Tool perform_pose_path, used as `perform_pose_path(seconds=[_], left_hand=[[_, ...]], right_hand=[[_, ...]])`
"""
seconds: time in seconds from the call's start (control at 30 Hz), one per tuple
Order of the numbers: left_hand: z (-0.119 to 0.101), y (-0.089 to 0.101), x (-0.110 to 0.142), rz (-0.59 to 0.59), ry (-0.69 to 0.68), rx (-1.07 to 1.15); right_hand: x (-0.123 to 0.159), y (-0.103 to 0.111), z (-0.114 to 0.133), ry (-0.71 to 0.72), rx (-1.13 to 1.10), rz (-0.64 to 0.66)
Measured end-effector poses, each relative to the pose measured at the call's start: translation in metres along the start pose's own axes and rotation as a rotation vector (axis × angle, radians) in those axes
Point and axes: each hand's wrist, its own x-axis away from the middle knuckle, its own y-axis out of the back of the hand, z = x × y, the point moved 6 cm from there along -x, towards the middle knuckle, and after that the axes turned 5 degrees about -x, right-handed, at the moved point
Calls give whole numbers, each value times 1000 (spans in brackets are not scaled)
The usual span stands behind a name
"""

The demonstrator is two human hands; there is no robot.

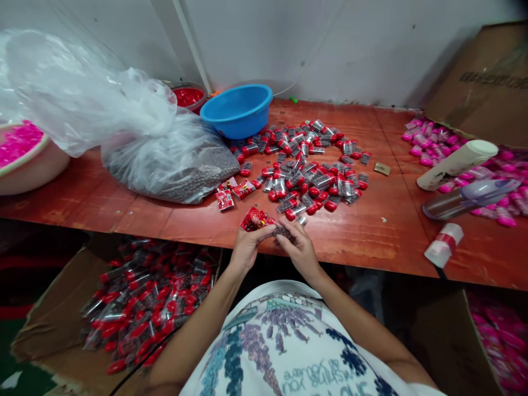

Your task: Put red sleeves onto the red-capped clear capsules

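My left hand (247,248) is closed at the table's front edge, with red printed cards (253,219) between its thumb and fingers. Beside it, my right hand (300,250) pinches a small clear container (282,231) with dark contents, which the left thumb also touches. Fingers cover much of both things. Just beyond the hands lies a loose pile of small clear containers with red caps (307,176), filled with dark beads. Several red printed cards (225,200) lie on the table to the left of the pile.
A plastic bag of dark beads (177,165) and a blue basin (239,113) stand at the back left. To the right are pink-capped containers (437,140), a white bottle (457,164) and a tape roll (444,245). Below the table, a cardboard box (53,313) holds red-capped containers.
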Motion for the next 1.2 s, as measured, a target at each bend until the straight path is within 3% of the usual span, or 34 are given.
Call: perform_pose_path(seconds=[0.13, 0.33, 0.53, 0.77, 1.0, 1.2], left_hand=[[2, 0, 2, -16, 0, -48], [-3, 3, 0, -62, -84, 42], [-7, 4, 1, -74, -123, -37], [-9, -2, 2, 23, -106, -78], [-4, -6, 4, 47, -33, -163], [-3, -7, 4, 4, -17, -77]], right_hand=[[3, -1, 2, 99, 128, -2], [1, -5, -9, -138, -222, 15], [3, -3, -2, 9, 0, -7], [6, -10, -15, -340, -459, -7], [2, -1, -11, -166, -239, -46], [-1, -4, -15, -340, -420, 25]])
